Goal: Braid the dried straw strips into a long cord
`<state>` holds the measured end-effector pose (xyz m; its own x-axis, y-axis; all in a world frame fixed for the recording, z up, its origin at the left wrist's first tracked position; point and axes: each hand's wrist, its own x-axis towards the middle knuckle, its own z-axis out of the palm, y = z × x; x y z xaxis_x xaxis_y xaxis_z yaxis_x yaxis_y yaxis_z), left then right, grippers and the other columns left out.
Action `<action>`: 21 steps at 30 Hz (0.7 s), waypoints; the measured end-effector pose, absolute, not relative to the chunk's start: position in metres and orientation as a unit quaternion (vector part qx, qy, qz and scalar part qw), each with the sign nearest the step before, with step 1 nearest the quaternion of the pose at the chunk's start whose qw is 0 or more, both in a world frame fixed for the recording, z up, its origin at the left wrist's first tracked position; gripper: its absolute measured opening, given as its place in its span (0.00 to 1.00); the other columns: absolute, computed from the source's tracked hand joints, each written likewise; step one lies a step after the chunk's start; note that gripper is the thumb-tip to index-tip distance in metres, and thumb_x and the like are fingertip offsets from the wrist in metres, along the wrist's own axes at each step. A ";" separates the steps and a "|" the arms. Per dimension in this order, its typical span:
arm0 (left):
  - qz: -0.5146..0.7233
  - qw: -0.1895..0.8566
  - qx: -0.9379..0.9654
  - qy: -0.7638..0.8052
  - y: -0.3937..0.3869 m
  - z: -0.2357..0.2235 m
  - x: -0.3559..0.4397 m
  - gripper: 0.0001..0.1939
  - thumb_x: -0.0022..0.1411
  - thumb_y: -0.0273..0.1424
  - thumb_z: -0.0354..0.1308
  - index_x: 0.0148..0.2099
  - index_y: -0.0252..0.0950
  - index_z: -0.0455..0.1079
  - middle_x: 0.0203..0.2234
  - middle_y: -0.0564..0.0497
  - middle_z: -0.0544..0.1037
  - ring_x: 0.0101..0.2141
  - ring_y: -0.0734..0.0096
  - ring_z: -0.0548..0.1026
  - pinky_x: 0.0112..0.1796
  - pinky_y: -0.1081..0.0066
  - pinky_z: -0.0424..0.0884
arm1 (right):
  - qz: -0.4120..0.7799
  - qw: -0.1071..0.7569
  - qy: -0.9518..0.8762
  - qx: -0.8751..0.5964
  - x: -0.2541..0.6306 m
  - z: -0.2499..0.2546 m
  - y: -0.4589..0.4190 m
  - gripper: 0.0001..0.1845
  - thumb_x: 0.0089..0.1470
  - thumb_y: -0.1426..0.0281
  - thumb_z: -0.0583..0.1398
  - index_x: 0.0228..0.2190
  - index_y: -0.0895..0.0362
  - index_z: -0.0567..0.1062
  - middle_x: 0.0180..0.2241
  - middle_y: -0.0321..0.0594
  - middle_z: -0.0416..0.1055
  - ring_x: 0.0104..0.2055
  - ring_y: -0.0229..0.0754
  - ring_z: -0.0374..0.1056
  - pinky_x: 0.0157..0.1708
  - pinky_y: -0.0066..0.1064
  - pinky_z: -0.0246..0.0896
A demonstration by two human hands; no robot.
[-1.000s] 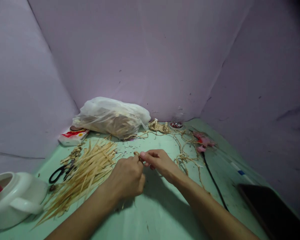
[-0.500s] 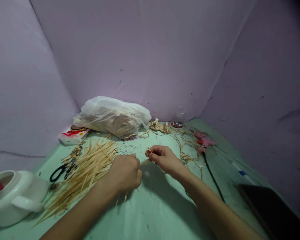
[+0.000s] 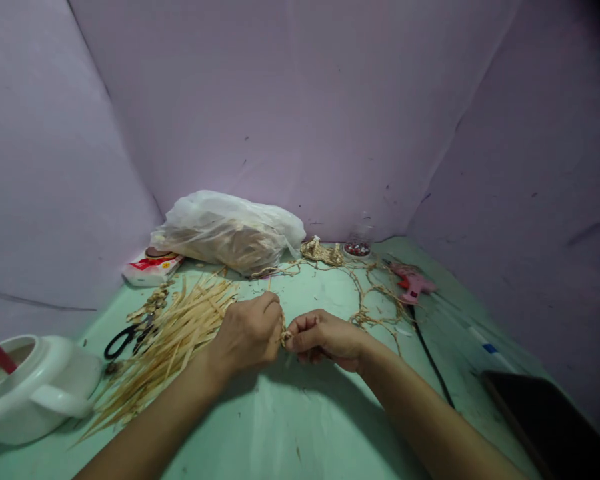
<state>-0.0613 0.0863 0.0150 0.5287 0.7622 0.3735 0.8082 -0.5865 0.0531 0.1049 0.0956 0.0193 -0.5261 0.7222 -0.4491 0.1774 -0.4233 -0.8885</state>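
Observation:
A small piece of tan braided straw (image 3: 285, 337) is pinched between my two hands over the green tabletop. My left hand (image 3: 251, 331) is closed, its back toward me, and its fingertips are mostly hidden. A thin straw end sticks up above its knuckles. My right hand (image 3: 325, 339) grips the braid between thumb and forefinger, with the other fingers curled under. Just left of my left hand lies a loose heap of pale flat straw strips (image 3: 180, 340). Black-handled scissors (image 3: 123, 341) rest partly beneath the heap's left side.
A white pot (image 3: 35, 393) with a red stick stands at left. At the back are a plastic bag (image 3: 230, 233), a white-red box (image 3: 153, 268), a woven piece (image 3: 323, 252) and a bead jar (image 3: 357, 248). Tangled cord (image 3: 365, 310), a pink glue gun (image 3: 413, 283) and a dark flat device (image 3: 540, 420) lie right.
My right hand has come down and left, bringing the braid against my left hand. My left hand has turned and lifted slightly; the gap between the hands has closed.

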 end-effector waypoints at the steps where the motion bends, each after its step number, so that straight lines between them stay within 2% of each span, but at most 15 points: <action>1: -0.197 0.048 -0.865 -0.459 0.086 0.015 -0.062 0.11 0.55 0.28 0.42 0.30 0.34 0.65 0.29 0.47 0.70 0.28 0.72 0.67 0.29 0.73 0.59 | 0.707 0.201 -0.506 -0.451 0.105 0.020 0.096 0.05 0.30 0.74 0.60 0.16 0.60 0.67 0.12 0.28 0.59 0.14 0.27 0.54 0.13 0.20 0.42; 9: -0.280 -0.183 -0.733 -0.592 0.085 0.015 -0.046 0.09 0.51 0.28 0.46 0.21 0.35 0.63 0.17 0.54 0.66 0.22 0.76 0.63 0.26 0.75 0.55 | 0.513 0.285 -0.599 -0.545 0.094 0.003 0.097 0.04 0.31 0.74 0.59 0.14 0.60 0.67 0.12 0.30 0.59 0.16 0.29 0.51 0.16 0.23 0.44; 12: -0.335 -0.191 -0.680 -0.623 0.084 0.009 -0.040 0.09 0.51 0.28 0.45 0.20 0.35 0.60 0.15 0.56 0.63 0.21 0.76 0.61 0.24 0.75 0.54 | 0.506 0.312 -0.646 -0.479 0.094 0.007 0.093 0.05 0.35 0.72 0.59 0.16 0.60 0.66 0.14 0.30 0.58 0.18 0.29 0.50 0.18 0.23 0.44; 17: -0.362 -0.245 -0.678 -0.591 0.084 0.009 -0.041 0.09 0.51 0.29 0.44 0.21 0.35 0.58 0.15 0.56 0.61 0.21 0.77 0.60 0.24 0.76 0.53 | 0.585 0.307 -0.651 -0.373 0.103 0.020 0.093 0.05 0.39 0.70 0.58 0.21 0.60 0.67 0.18 0.31 0.57 0.20 0.29 0.50 0.20 0.23 0.45; 21: -0.310 -0.175 -0.694 -0.626 0.083 0.011 -0.042 0.10 0.52 0.30 0.43 0.22 0.36 0.59 0.16 0.55 0.63 0.22 0.76 0.61 0.25 0.75 0.53 | 0.547 0.286 -0.674 -0.406 0.105 0.019 0.096 0.04 0.39 0.71 0.57 0.20 0.61 0.67 0.17 0.31 0.56 0.20 0.29 0.49 0.19 0.23 0.44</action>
<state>-0.0422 0.0826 0.0114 0.0236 0.9772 0.2112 0.7595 -0.1549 0.6318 0.1046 0.0958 0.0194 -0.5073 0.8598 -0.0588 0.2344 0.0720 -0.9695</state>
